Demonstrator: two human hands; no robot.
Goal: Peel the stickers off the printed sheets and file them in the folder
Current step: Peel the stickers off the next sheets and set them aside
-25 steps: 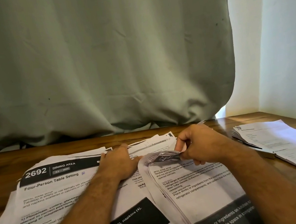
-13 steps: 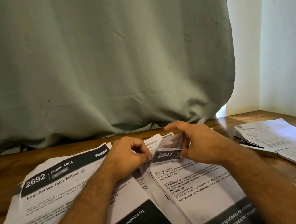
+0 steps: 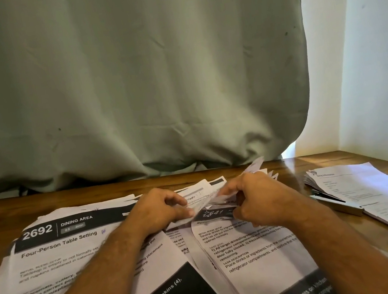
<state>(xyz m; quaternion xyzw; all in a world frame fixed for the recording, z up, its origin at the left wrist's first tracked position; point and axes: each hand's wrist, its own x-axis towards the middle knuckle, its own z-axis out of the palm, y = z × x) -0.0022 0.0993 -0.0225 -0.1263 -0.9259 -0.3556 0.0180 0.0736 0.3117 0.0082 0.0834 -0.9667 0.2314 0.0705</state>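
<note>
Two bare hands work at the top edge of a white printed sheet headed with a dark band (image 3: 252, 247) on a brown wooden bench (image 3: 289, 164). The left hand (image 3: 158, 212) has its fingers curled, thumb and fingertips pinching a lifted strip of white paper (image 3: 197, 203) just above the band. The right hand (image 3: 257, 200) is curled too, its fingertips gripping the crumpled paper at the sheet's upper right corner; whether that strip is a sticker cannot be told. To the left, partly under the left forearm, lies a larger white sheet marked "2692 Dining Area" (image 3: 59, 247). At the bench's right side, well apart, rests a stack of white papers in an open folder (image 3: 362, 191). A pale green curtain (image 3: 126, 81) hangs behind.
</note>
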